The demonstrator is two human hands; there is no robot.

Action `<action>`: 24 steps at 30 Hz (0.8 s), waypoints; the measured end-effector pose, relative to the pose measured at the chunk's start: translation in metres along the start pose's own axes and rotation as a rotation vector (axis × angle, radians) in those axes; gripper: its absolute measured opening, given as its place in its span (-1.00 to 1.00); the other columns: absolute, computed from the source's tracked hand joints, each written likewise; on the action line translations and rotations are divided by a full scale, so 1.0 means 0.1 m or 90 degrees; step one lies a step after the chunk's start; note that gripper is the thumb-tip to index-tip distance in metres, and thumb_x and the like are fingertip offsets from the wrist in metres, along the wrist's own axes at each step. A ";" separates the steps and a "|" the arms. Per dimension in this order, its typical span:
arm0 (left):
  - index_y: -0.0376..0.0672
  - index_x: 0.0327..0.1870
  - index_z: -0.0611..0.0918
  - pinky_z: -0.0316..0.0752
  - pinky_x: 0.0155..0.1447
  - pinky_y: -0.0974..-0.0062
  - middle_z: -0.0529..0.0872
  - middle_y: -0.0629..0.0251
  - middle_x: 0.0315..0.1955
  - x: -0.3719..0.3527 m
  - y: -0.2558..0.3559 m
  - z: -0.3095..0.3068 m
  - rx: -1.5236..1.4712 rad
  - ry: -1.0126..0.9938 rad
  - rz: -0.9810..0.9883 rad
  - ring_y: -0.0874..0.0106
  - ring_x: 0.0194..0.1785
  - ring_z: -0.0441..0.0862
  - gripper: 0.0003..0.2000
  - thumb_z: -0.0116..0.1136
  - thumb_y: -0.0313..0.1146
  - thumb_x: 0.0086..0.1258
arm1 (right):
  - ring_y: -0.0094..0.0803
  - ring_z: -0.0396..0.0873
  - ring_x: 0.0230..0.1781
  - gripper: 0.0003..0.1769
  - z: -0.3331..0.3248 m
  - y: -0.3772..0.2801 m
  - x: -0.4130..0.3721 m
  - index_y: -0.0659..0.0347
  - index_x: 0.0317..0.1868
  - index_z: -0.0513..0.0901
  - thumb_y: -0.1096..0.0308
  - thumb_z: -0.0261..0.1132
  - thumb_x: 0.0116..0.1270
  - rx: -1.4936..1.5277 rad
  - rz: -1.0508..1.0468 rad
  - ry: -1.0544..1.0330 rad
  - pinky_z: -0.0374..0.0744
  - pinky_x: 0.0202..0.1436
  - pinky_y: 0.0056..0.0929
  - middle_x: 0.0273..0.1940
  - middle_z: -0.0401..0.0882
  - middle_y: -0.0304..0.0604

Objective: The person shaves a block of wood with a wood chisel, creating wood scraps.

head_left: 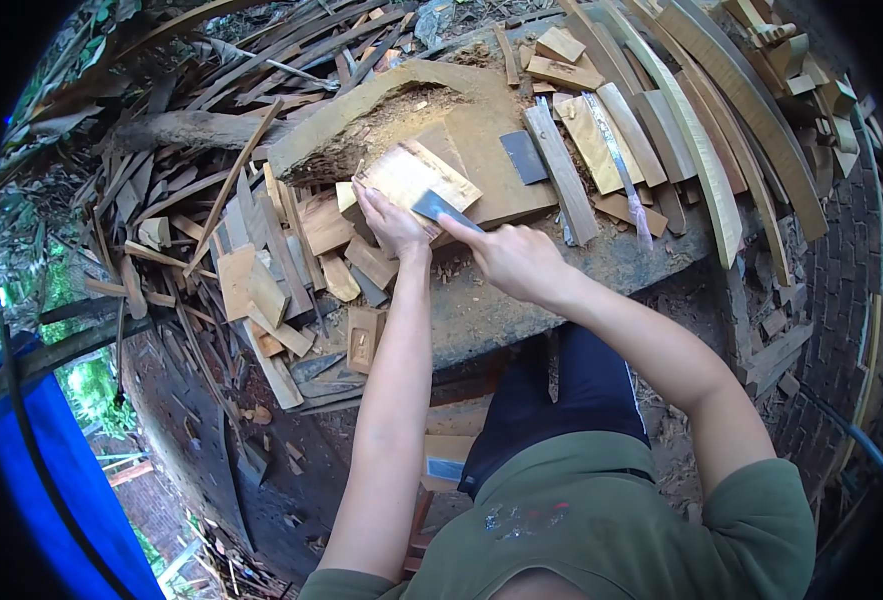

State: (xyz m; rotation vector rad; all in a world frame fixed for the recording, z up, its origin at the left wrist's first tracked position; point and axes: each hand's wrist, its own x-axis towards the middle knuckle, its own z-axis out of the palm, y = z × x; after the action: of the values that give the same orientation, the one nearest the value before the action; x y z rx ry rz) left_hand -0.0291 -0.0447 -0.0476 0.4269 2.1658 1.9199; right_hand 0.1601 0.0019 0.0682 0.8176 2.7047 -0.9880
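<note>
A pale wooden block [408,174] is tilted over the workbench, with my left hand [393,222] closed round its left and lower edge. My right hand [517,262] grips a dark flat piece [435,207], its index finger stretched along it. That dark piece lies against the lower right part of the block's face. Behind the block is a larger wooden board [501,160]. On that board, to the right, lies a separate dark sheet [523,158].
The workbench [491,315] carries wood offcuts [329,222] at the left, a grey wooden strip [561,175] and a saw-like blade [611,145] at the right. Long curved boards [696,140] stand further right. Scrap wood is piled behind. A blue sheet [56,480] hangs lower left.
</note>
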 end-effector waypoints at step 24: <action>-0.40 0.50 0.25 0.22 0.52 0.30 0.38 -0.18 0.43 -0.04 0.17 -0.05 0.166 -0.023 0.004 0.05 0.47 0.37 -0.37 0.12 -0.32 0.49 | 0.04 0.75 -0.23 -0.44 0.03 0.06 0.85 -0.32 0.50 0.35 0.25 -0.07 0.53 0.020 -0.004 0.102 0.70 -0.13 0.00 -0.22 0.74 0.16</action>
State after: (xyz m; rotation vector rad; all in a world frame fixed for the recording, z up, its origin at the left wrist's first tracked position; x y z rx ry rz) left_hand -0.0255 -0.0495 -0.0299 0.5093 2.4019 1.6222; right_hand 0.0916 0.0414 0.0364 0.9332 2.8319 -1.0106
